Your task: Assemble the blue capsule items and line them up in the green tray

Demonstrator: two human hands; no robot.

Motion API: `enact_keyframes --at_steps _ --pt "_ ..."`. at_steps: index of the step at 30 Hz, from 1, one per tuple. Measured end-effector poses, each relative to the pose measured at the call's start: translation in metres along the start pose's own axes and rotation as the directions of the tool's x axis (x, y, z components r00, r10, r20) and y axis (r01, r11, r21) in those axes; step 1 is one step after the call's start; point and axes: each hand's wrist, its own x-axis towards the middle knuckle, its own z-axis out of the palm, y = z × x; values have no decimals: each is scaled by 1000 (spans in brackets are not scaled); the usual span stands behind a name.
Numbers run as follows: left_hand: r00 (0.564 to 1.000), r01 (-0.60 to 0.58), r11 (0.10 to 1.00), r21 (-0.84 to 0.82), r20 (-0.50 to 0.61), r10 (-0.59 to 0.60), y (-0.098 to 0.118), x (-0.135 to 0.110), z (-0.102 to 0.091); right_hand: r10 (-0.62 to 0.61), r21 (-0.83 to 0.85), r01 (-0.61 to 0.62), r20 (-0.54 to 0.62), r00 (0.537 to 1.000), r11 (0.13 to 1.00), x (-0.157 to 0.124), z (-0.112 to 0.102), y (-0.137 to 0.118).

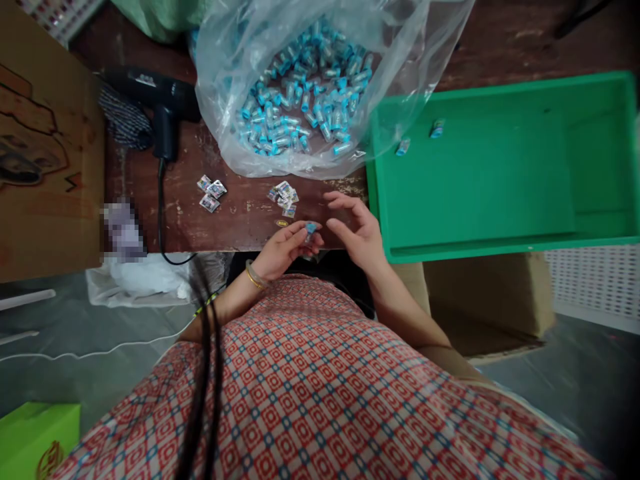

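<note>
Pinches 1 blue-capped vial (311, 228) in left hand (281, 254) at frame centre; holds right hand (364, 241) nearby, fingers parted, seemingly empty. Likely light, stiff, slick; best gripped round its sides. Beyond, top centre: bagged vials (337, 120).

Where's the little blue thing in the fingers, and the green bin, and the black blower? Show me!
Blue thing (311, 228): head view, on its bright blue part.
Bin (500, 177): head view, on its bare floor.
Blower (156, 93): head view, on its body.
</note>
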Motion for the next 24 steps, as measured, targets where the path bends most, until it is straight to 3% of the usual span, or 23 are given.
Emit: enact_keyframes --at_steps 4,10,14,18,24 --pt "1000 -30 997 -75 -3 29 -3 2 4 2 -54 7 164 986 999 -13 16 1" --pt "999 -41 998 -55 -2 41 -8 2 7 32 -131 -27 40 999 991 -28 31 13" --pt "999 -43 999 -33 -3 42 -8 0 8 50 -102 -43 66 997 994 -27 27 13" --pt "996 -61 998 10 -63 62 -7 0 8 -33 -44 37 84 996 998 -19 16 8" --pt "986 -117 983 139 -106 132 -5 -3 5 -95 -170 117 131 987 978 -7 4 2"
